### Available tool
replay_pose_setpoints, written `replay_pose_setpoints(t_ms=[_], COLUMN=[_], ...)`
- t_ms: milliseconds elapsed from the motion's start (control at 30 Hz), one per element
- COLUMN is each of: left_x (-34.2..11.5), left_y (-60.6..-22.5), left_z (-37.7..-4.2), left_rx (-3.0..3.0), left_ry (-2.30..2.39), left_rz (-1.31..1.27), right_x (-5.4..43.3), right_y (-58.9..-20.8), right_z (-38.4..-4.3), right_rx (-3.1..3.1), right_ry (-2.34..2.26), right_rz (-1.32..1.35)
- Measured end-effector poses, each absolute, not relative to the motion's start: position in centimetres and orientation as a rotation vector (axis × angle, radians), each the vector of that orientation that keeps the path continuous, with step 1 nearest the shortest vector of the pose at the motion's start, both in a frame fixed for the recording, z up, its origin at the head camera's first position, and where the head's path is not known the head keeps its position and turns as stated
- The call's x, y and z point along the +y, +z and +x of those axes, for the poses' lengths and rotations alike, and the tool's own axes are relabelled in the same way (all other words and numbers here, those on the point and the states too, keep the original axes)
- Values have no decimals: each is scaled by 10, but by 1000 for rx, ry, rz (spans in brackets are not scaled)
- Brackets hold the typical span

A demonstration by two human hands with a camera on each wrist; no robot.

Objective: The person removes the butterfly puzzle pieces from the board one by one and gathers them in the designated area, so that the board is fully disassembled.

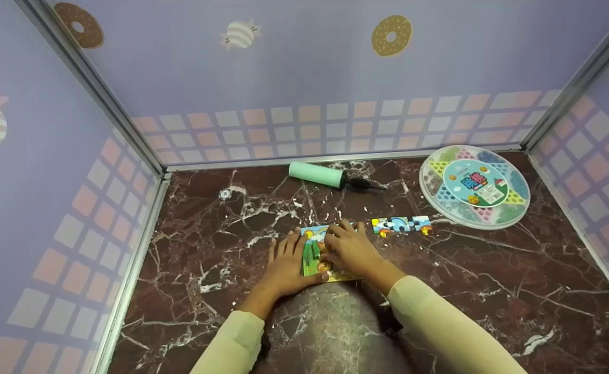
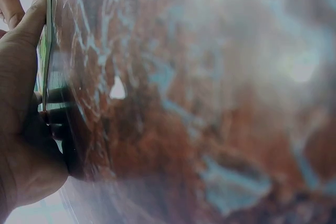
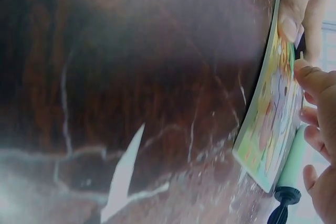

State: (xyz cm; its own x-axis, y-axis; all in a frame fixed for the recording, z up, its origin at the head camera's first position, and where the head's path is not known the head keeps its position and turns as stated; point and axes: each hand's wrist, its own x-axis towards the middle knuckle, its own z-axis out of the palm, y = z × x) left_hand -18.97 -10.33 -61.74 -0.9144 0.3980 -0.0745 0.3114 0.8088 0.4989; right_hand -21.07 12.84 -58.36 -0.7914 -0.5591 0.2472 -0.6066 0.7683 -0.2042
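A colourful jigsaw puzzle board [image 1: 310, 264] lies on the dark marble tabletop, partly covered by both hands. My left hand [image 1: 286, 267] rests along its left side with fingers straight and spread, the thumb on the near edge. Over the board's middle, my right hand [image 1: 355, 253] has bent fingers; in the right wrist view its thumb and fingertips pinch what looks like a thin puzzle piece [image 3: 302, 55], mostly hidden. The board [image 3: 266, 116] also shows cartoon pictures there. Just beyond the right hand lie several puzzle pieces [image 1: 401, 224] in a row.
A mint-green hand pump [image 1: 316, 174] with a black nozzle lies at the back. Right of it is a round, clear-lidded game box [image 1: 474, 187] with coloured pegs. A small round disc [image 1: 225, 194] sits back left. Patterned panels enclose the left, back and right.
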Motion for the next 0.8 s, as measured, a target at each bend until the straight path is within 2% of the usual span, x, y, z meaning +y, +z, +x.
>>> replay_pose_setpoints(t_ms=[800], left_x=[-103], left_y=[-612], left_z=[-188], left_rx=[2823], left_ry=[738], left_rz=[571], right_x=[188], right_y=[-585], right_z=[-211], right_rx=[-2722], right_ry=[540], right_rz=[846])
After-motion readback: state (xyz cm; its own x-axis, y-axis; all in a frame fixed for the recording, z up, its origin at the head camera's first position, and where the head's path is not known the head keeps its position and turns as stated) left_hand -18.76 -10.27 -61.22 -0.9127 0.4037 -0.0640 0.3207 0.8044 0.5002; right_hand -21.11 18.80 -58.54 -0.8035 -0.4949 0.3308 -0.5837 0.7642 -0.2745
